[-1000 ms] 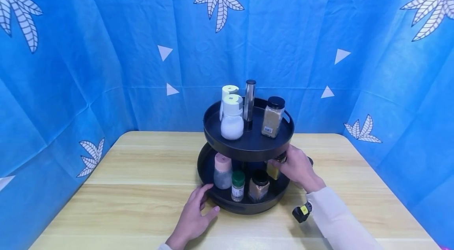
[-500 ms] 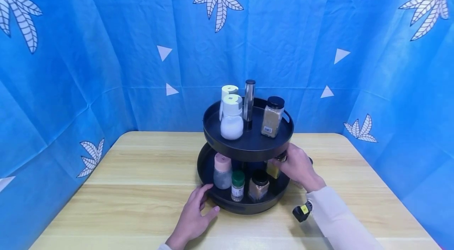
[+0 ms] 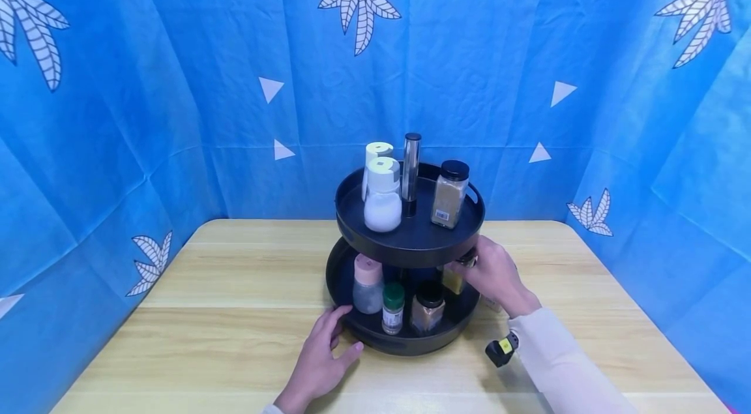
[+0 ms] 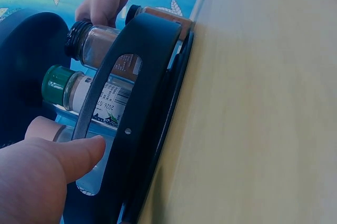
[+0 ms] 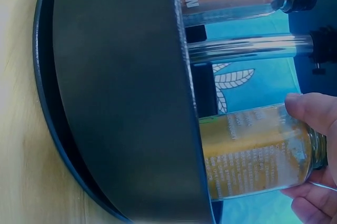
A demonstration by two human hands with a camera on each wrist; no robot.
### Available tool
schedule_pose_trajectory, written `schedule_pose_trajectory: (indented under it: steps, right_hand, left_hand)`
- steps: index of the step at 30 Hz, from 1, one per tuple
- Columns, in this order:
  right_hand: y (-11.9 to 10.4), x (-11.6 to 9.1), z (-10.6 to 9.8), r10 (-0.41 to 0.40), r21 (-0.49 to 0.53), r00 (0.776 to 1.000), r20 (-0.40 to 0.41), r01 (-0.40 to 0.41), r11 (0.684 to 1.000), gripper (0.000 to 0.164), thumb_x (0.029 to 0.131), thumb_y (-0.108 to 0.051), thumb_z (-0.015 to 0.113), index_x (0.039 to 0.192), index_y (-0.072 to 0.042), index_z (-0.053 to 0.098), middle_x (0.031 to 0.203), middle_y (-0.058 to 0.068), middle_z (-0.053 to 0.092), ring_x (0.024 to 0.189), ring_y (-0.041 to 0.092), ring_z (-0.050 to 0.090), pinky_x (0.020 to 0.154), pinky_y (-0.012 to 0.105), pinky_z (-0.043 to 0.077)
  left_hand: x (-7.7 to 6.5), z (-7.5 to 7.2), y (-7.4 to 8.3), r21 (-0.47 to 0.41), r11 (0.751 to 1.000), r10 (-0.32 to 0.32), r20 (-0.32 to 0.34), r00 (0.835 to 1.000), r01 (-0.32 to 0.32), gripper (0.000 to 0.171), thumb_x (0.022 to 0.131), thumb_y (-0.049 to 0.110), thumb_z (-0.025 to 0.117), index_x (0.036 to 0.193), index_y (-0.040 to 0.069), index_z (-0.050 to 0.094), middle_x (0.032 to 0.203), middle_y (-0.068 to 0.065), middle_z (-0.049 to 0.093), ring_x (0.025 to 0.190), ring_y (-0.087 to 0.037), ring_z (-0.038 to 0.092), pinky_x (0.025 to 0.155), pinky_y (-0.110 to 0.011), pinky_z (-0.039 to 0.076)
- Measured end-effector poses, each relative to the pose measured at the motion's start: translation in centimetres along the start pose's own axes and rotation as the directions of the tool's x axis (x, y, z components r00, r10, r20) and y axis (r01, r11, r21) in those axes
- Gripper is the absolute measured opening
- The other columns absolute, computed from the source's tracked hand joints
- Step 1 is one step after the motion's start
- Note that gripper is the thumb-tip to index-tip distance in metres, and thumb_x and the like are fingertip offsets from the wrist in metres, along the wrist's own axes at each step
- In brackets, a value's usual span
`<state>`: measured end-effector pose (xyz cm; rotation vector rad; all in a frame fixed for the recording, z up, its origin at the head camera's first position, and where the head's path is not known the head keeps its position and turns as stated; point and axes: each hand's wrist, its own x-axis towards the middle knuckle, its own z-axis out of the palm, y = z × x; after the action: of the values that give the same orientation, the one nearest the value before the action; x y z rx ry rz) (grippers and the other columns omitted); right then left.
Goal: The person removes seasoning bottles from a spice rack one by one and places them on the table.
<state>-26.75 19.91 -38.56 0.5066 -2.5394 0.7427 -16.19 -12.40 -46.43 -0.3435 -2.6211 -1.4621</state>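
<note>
A two-tier black rack (image 3: 405, 345) holds several seasoning containers. My right hand (image 3: 495, 274) reaches between the tiers and pinches a square spice jar (image 5: 253, 150) of yellow powder near its lid; the lower tray's wall hides the jar's base. My left hand (image 3: 321, 355) rests its fingertips at the lower tray's left rim, with the thumb extended by the handle cut-out in the left wrist view. Near it on the lower tray stand a pink-capped shaker (image 3: 368, 287), a small green-capped jar (image 3: 393, 310) and a black-capped cinnamon jar (image 3: 428, 310).
On the upper tier are two white-capped shakers (image 3: 383, 199) and a black-capped jar (image 3: 449, 195) beside the metal post (image 3: 411, 169). Another jar (image 4: 166, 18) of brown powder stands beyond the lower rim, mostly hidden by my right hand in the head view. Blue curtains surround the wooden table (image 3: 246, 283).
The right hand keeps its grip on the yellow jar and has shifted only very slightly. The left hand and the rack look the same.
</note>
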Motion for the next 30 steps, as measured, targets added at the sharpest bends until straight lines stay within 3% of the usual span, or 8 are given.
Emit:
schedule_pose_trajectory:
  steps: [9, 30]
  right_hand:
    - [0.15, 0.18, -0.46, -0.025, 0.010, 0.999, -0.020, 0.025, 1.000, 0.034, 0.077, -0.020, 0.082, 0.102, -0.013, 0.060, 0.089, 0.001, 0.068, 0.073, 0.016, 0.060, 0.061, 0.032, 0.050]
    - [0.33, 0.57, -0.99, -0.017, 0.013, 0.999, -0.036, 0.018, 1.000, 0.027, 0.075, -0.017, 0.082, 0.092, -0.012, 0.061, 0.083, 0.000, 0.065, 0.070, 0.016, 0.058, 0.059, 0.032, 0.048]
  left_hand:
    - [0.04, 0.02, 0.09, -0.008, 1.000, -0.005, 0.006, 1.000, 0.005, 0.063, 0.086, 0.025, 0.074, 0.141, 0.012, 0.045, 0.146, -0.025, 0.035, 0.121, -0.041, 0.050, 0.096, -0.045, 0.048]
    - [0.10, 0.11, -0.27, -0.012, 1.000, -0.005, 0.001, 1.000, 0.005, 0.063, 0.086, 0.025, 0.074, 0.140, 0.012, 0.045, 0.146, -0.023, 0.036, 0.121, -0.041, 0.050, 0.095, -0.046, 0.048]
